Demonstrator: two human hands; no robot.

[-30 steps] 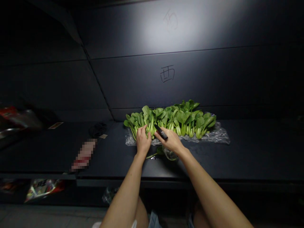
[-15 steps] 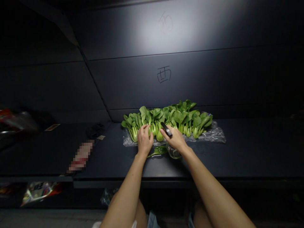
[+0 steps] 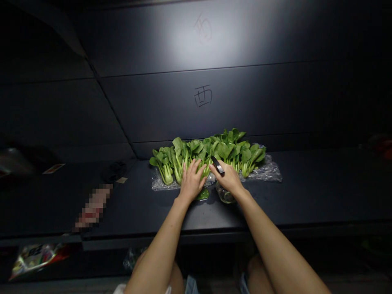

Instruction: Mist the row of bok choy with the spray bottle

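Note:
A row of bok choy (image 3: 225, 150) stands with leaves up against the back panel, on a sheet of clear plastic (image 3: 269, 170). My left hand (image 3: 192, 180) lies over the stems in the middle of the row, its fingers spread and touching the greens. Beside it, my right hand (image 3: 229, 178) is wrapped round a clear spray bottle (image 3: 226, 195) with a black head that points at the bok choy. Part of the bottle is hidden by the hand. A loose wet leaf (image 3: 202, 194) rests on the shelf below my left hand.
The dark shelf (image 3: 122, 212) ends at a front edge near my knees. To the left are a blurred-out item (image 3: 93, 208), a dark bundle (image 3: 114, 171) and a small card (image 3: 54, 168). A colourful packet (image 3: 38, 257) lies on the lower level.
My left hand has shifted rightward along the row and its fingers have spread. My right hand keeps the spray bottle at the greens. The view has turned slightly right.

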